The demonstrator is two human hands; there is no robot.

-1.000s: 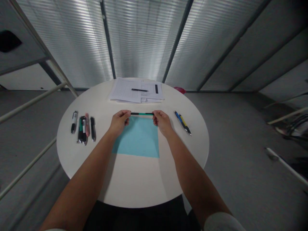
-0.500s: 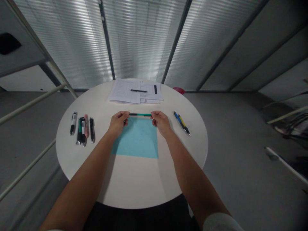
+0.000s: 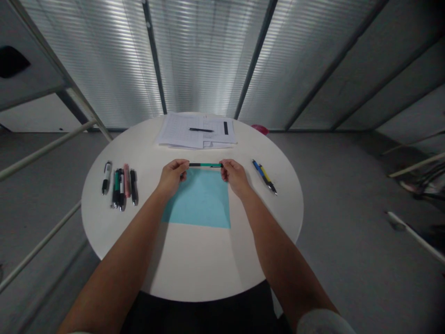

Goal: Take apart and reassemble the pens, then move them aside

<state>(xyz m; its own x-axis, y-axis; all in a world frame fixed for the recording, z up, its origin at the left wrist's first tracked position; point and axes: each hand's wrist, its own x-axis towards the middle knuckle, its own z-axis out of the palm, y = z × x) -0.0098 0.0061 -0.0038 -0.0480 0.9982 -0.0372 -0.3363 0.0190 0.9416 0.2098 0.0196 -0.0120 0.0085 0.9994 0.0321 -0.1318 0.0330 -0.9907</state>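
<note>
Since the left hand [image 3: 171, 177] and right hand [image 3: 234, 177], held apart, pinch just the ends of a slim green-and-black pen [image 3: 206, 164] over a pale blue paper square [image 3: 198, 199] at its top edge, slackening could drop it.

Pens [image 3: 121, 189], docs [image 3: 178, 132], blue sht [image 3: 198, 199]

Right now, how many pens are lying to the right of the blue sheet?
2: a blue pen and a yellow pen, lying together on the white table, tips nearly meeting.
</note>
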